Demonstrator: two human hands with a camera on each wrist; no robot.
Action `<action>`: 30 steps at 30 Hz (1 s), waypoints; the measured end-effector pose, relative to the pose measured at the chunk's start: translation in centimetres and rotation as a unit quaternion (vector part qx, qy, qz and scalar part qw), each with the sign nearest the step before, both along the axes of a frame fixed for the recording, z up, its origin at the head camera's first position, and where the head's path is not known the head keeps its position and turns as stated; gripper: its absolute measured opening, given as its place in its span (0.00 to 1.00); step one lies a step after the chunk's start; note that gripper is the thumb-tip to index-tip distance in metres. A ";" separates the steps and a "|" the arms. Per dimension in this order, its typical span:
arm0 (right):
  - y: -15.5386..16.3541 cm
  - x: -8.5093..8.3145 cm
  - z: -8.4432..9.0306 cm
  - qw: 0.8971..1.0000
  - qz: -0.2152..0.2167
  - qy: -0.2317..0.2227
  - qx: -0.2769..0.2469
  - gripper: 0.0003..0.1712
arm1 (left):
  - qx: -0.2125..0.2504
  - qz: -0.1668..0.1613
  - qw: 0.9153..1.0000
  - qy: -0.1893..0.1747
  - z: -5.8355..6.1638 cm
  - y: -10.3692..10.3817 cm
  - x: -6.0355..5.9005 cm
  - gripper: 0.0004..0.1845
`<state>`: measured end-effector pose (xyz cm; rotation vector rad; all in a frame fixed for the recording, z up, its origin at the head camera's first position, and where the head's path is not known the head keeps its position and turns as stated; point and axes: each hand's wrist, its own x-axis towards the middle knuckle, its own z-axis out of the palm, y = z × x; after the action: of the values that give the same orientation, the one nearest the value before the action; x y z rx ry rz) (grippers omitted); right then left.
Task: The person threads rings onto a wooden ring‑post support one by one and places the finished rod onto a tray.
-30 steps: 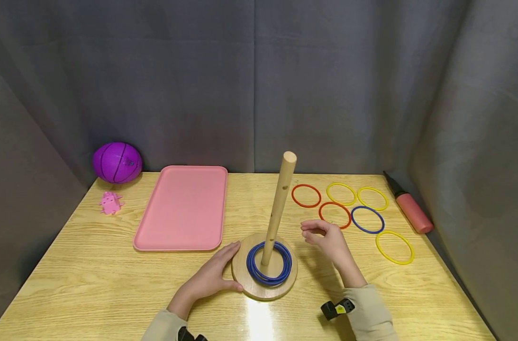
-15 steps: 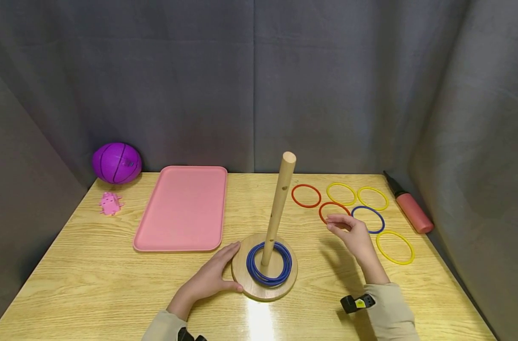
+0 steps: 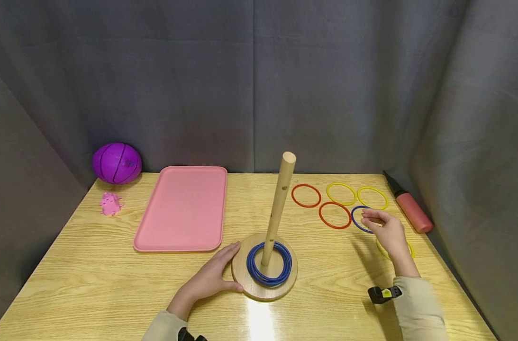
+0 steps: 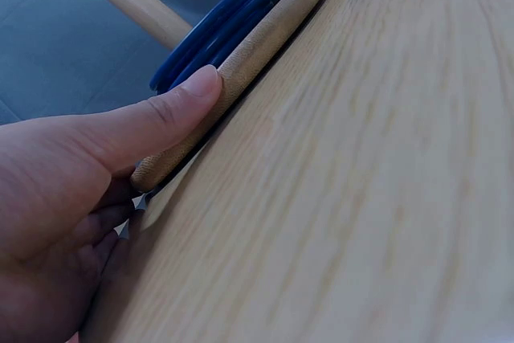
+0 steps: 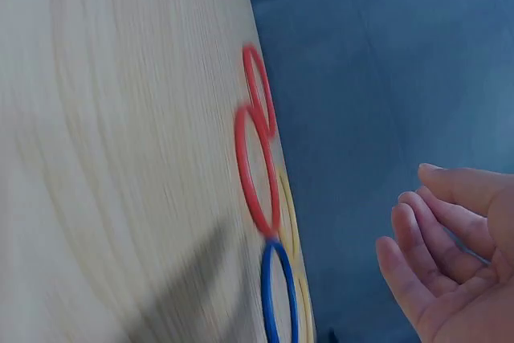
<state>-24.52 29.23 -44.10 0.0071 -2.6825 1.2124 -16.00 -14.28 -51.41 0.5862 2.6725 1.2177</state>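
Observation:
A wooden ring-toss stand, with a tall peg (image 3: 278,203) on a round base (image 3: 259,292), stands in front of me. Several blue rings (image 3: 269,279) lie stacked around the foot of its peg. My left hand (image 3: 212,277) holds the left edge of the base. In the left wrist view its thumb (image 4: 181,106) presses on the rim, below the blue rings (image 4: 213,34). My right hand (image 3: 386,232) hovers with loosely bent fingers and nothing in them. It overlaps a single blue ring (image 3: 356,225) and a yellow ring (image 3: 382,248). The right wrist view shows that hand (image 5: 450,247) raised above the table.
Two red rings (image 3: 306,185) (image 3: 335,228) and two yellow rings (image 3: 341,183) (image 3: 372,188) lie flat at the back right. A pink hand pump (image 3: 414,213) lies by the right edge. Left of the stand are a pink tray (image 3: 184,208), a pink toy figure (image 3: 111,203) and a purple ball (image 3: 117,163).
My right hand has moved right, from beside the stand, past the front red ring to over the single blue ring. The left hand and the stand have stayed put.

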 end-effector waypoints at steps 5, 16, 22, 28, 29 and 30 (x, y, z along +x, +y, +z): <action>2.8 -0.6 0.0 0.999 -0.023 0.023 0.035 0.19 | -0.001 0.001 1.000 -0.004 -0.2 0.0 0.0 0.58; 7.7 -1.2 -2.2 0.995 -0.064 -0.008 0.070 0.18 | -0.001 0.004 1.000 -0.008 -0.1 0.1 0.0 0.58; 9.3 -1.3 -3.8 0.991 -0.077 -0.043 0.103 0.19 | -0.002 0.005 1.000 -0.009 -0.1 0.1 0.1 0.58; 9.8 -1.1 -4.4 0.986 -0.078 -0.056 0.134 0.18 | 0.002 0.003 1.000 -0.008 -0.1 0.0 0.1 0.58; 9.8 -1.1 -4.5 0.986 -0.079 -0.060 0.134 0.17 | 0.002 0.003 1.000 -0.006 -0.1 0.0 0.1 0.58; 9.8 -1.0 -4.5 0.985 -0.082 -0.063 0.135 0.17 | 0.000 0.003 1.000 -0.005 -0.2 0.0 0.0 0.58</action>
<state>-25.54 39.06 -48.56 -0.2550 -2.8692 0.8200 -15.96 -14.30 -51.58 0.5704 2.6678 1.2202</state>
